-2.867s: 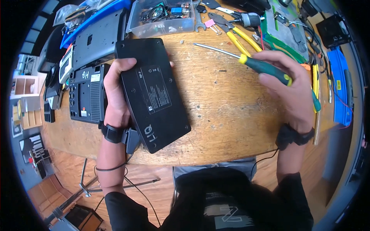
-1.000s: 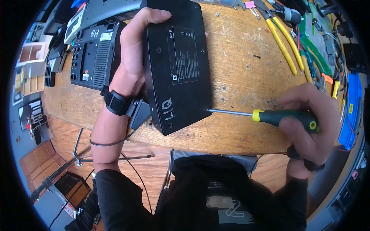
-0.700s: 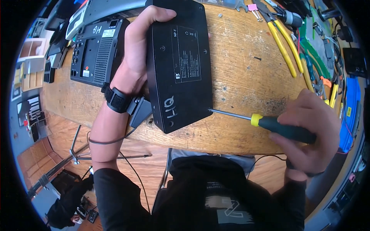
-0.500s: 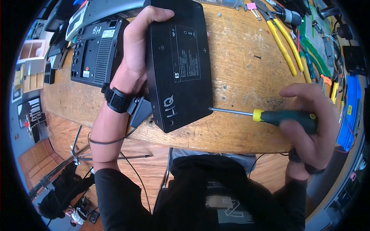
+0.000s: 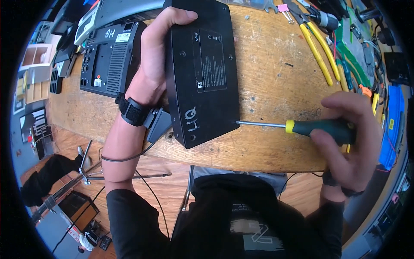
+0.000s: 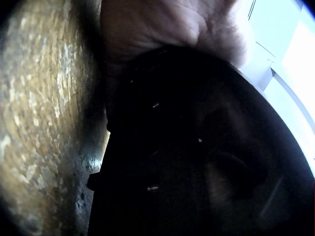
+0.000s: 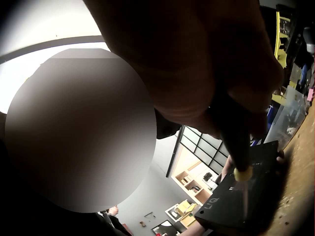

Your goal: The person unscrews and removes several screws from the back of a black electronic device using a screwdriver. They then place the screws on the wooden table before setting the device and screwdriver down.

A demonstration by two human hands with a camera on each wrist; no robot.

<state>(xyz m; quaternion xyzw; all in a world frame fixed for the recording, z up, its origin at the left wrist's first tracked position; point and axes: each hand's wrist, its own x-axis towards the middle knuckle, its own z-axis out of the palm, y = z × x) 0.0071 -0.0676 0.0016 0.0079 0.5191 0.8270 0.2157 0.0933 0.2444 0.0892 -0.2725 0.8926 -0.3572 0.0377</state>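
My left hand (image 5: 156, 52) grips a flat black device (image 5: 200, 108) by its left long side, thumb on the face and fingertips showing past the far edge. The device carries a printed label and a hand-written "HQ", and is held tilted over the table. In my right hand (image 5: 358, 134) is a screwdriver (image 5: 323, 128) with a green handle and yellow collar, held between thumb and fingers. Its tip sits at the screw hole in the device's lower right corner. The right wrist view shows the screwdriver (image 7: 242, 172) pointing at that same corner of the device (image 7: 216, 204).
A second black device (image 5: 108, 60) marked "HQ" lies left on the wooden table (image 5: 276, 99). A small dark screw (image 5: 289, 64) lies in the middle. Yellow-handled pliers (image 5: 317, 54), a pink binder clip (image 5: 283, 8) and other tools crowd the back right. A cable (image 5: 156, 194) hangs below my left arm.
The screwdriver has come from above the table to the device's corner, and its tip stays there. My right fingers have shifted round the handle. At lower left, another person has moved.
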